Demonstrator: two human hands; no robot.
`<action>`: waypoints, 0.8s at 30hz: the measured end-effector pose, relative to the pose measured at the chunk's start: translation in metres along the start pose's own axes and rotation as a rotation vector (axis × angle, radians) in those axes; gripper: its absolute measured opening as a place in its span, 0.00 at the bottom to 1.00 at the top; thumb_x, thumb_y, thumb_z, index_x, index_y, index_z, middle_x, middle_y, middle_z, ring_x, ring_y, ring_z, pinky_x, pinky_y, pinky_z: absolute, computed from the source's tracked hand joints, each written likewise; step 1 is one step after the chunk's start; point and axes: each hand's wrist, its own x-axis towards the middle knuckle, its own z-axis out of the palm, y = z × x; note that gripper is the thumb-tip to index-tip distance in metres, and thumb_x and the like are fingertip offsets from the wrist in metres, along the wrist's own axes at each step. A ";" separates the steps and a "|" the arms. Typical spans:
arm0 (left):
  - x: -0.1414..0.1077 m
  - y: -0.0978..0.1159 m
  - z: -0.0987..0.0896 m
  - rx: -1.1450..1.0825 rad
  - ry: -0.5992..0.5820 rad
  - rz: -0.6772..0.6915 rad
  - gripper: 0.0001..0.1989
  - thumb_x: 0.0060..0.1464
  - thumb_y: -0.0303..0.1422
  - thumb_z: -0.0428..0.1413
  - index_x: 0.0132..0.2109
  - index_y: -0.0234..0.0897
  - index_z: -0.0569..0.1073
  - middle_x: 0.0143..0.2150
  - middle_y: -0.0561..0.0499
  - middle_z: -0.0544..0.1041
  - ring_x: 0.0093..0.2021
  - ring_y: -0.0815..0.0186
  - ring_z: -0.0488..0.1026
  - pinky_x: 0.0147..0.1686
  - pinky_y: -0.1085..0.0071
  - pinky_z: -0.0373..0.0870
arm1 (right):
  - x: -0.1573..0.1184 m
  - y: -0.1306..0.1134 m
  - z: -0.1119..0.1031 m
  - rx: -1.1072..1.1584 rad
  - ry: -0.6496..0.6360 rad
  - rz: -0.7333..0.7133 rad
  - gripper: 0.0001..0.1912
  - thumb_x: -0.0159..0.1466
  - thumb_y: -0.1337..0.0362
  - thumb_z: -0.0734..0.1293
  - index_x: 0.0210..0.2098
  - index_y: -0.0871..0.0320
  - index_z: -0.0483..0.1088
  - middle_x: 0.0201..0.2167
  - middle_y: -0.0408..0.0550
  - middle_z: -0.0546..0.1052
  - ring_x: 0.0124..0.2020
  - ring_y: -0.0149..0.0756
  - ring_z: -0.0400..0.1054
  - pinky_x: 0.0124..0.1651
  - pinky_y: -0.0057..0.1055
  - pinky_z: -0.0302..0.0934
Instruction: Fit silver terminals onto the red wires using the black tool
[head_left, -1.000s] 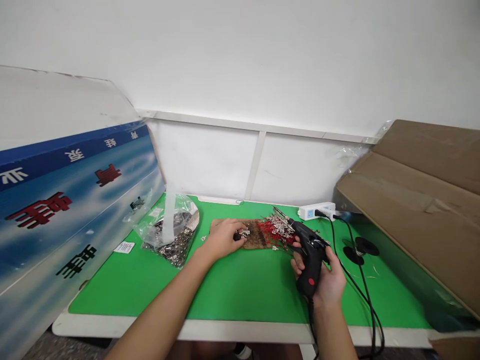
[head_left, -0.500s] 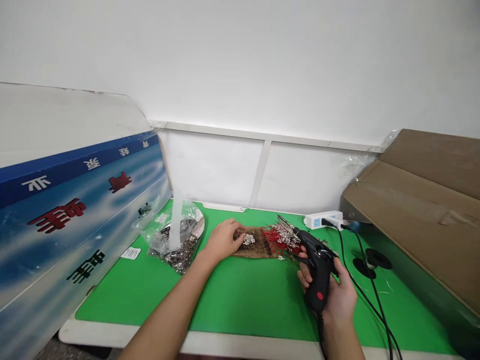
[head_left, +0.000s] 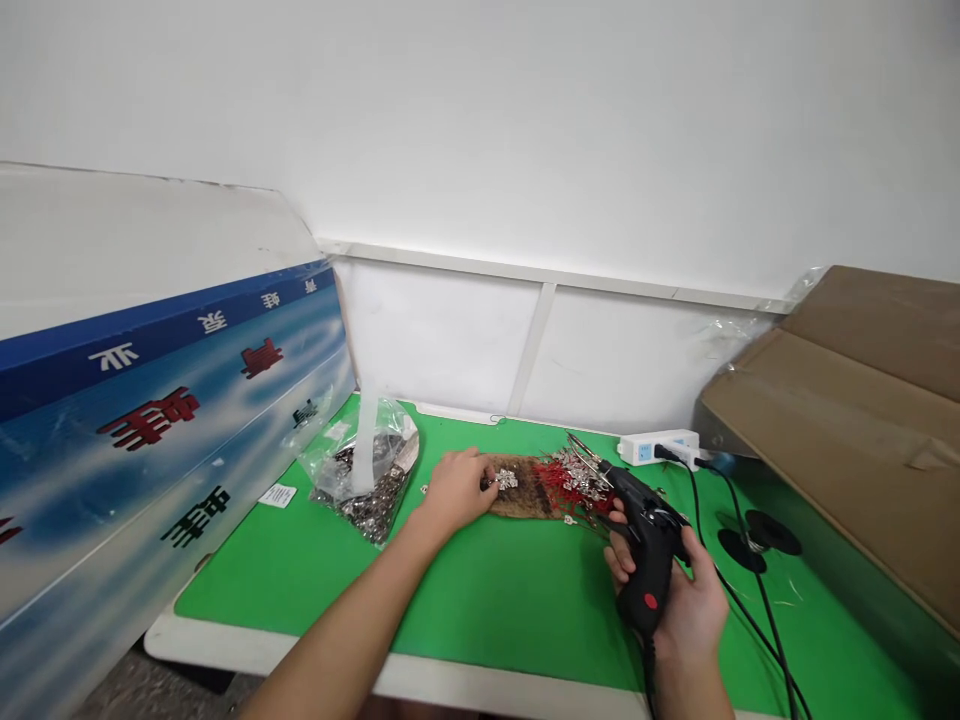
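Observation:
My right hand [head_left: 694, 600] is wrapped round the black grip of a soldering gun [head_left: 646, 560], whose metal tip points up and left. Below that tip, red wires [head_left: 559, 487] with small silver metal pieces [head_left: 586, 470] lie in a heap at the right part of a scorched brown board [head_left: 525, 502]. At the board's left end rests my left hand [head_left: 459, 490], its fingers curled and thumb close to them. Whatever is between them is too small or hidden to make out. Beside its fingertips sits a little pile of silver metal terminals [head_left: 507, 480].
A clear plastic bag of metal parts [head_left: 371, 490] lies left on the green mat [head_left: 480, 600]. A white power strip [head_left: 660, 446] with black cords and a black spool [head_left: 757, 537] are to the right. A blue printed panel [head_left: 247, 400] and a cardboard box [head_left: 847, 400] flank the table.
The whole view has shifted slightly, so everything appears a little further right. My left fingers have curled in closer beside the small pile. My right hand still holds the soldering gun in the same pose.

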 end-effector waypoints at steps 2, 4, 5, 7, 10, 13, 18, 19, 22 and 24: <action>0.000 0.001 0.000 0.005 0.002 0.015 0.07 0.57 0.37 0.55 0.39 0.42 0.77 0.40 0.48 0.75 0.42 0.56 0.71 0.41 0.64 0.63 | -0.001 -0.001 0.002 -0.007 0.006 -0.032 0.28 0.66 0.49 0.58 0.48 0.66 0.76 0.45 0.61 0.74 0.24 0.34 0.54 0.23 0.34 0.54; 0.001 0.001 0.001 0.011 0.008 0.028 0.08 0.59 0.37 0.54 0.40 0.42 0.77 0.40 0.48 0.75 0.42 0.57 0.71 0.43 0.64 0.63 | -0.003 -0.001 0.005 -0.016 0.009 -0.057 0.28 0.66 0.49 0.58 0.48 0.66 0.76 0.44 0.61 0.74 0.24 0.33 0.55 0.23 0.33 0.55; 0.003 0.001 0.002 0.010 0.012 0.026 0.09 0.60 0.38 0.54 0.41 0.41 0.77 0.41 0.48 0.75 0.42 0.57 0.71 0.44 0.64 0.62 | -0.003 -0.001 0.006 -0.024 0.001 -0.061 0.28 0.66 0.49 0.58 0.48 0.67 0.76 0.44 0.61 0.73 0.24 0.33 0.54 0.23 0.33 0.55; 0.006 0.002 0.005 0.009 0.014 0.010 0.11 0.61 0.41 0.54 0.42 0.40 0.77 0.42 0.47 0.74 0.42 0.58 0.71 0.46 0.63 0.62 | -0.004 -0.001 0.007 -0.032 -0.010 -0.067 0.28 0.66 0.49 0.58 0.48 0.67 0.76 0.44 0.61 0.73 0.24 0.33 0.54 0.23 0.33 0.55; 0.011 0.003 0.008 0.000 0.022 -0.011 0.15 0.61 0.45 0.55 0.43 0.39 0.76 0.43 0.47 0.74 0.42 0.59 0.71 0.45 0.63 0.62 | -0.004 -0.001 0.005 -0.026 -0.008 -0.073 0.27 0.66 0.49 0.59 0.48 0.65 0.76 0.42 0.59 0.73 0.24 0.33 0.54 0.23 0.33 0.55; 0.010 0.002 0.005 -0.032 0.048 0.003 0.16 0.62 0.46 0.54 0.42 0.38 0.76 0.42 0.47 0.74 0.39 0.62 0.71 0.40 0.66 0.61 | -0.003 -0.001 0.003 -0.016 -0.011 -0.065 0.27 0.64 0.48 0.60 0.48 0.63 0.76 0.42 0.58 0.73 0.24 0.33 0.54 0.23 0.33 0.55; 0.002 -0.004 -0.003 -0.057 0.067 0.060 0.12 0.60 0.42 0.54 0.41 0.39 0.76 0.40 0.48 0.74 0.39 0.63 0.71 0.37 0.68 0.61 | -0.002 -0.002 0.004 -0.007 -0.014 -0.058 0.28 0.64 0.48 0.60 0.47 0.65 0.75 0.42 0.58 0.72 0.24 0.34 0.54 0.23 0.33 0.54; 0.001 -0.005 -0.004 -0.045 0.061 0.052 0.12 0.59 0.42 0.54 0.41 0.39 0.76 0.40 0.48 0.74 0.39 0.63 0.71 0.37 0.68 0.61 | -0.003 -0.002 0.005 -0.003 -0.011 -0.057 0.28 0.64 0.48 0.59 0.47 0.65 0.75 0.42 0.58 0.72 0.24 0.33 0.54 0.23 0.33 0.54; 0.001 -0.003 -0.003 -0.001 0.029 0.025 0.11 0.57 0.41 0.55 0.41 0.40 0.77 0.39 0.48 0.75 0.40 0.61 0.71 0.37 0.67 0.61 | -0.003 -0.002 0.006 0.005 -0.007 -0.042 0.28 0.65 0.48 0.58 0.48 0.65 0.75 0.42 0.59 0.73 0.24 0.33 0.54 0.24 0.33 0.55; 0.001 0.000 -0.002 0.022 0.015 0.005 0.10 0.56 0.40 0.56 0.39 0.42 0.77 0.39 0.49 0.75 0.40 0.60 0.71 0.37 0.67 0.61 | -0.004 -0.002 0.006 0.001 -0.004 -0.044 0.28 0.66 0.49 0.58 0.48 0.66 0.75 0.42 0.59 0.73 0.24 0.33 0.54 0.23 0.33 0.55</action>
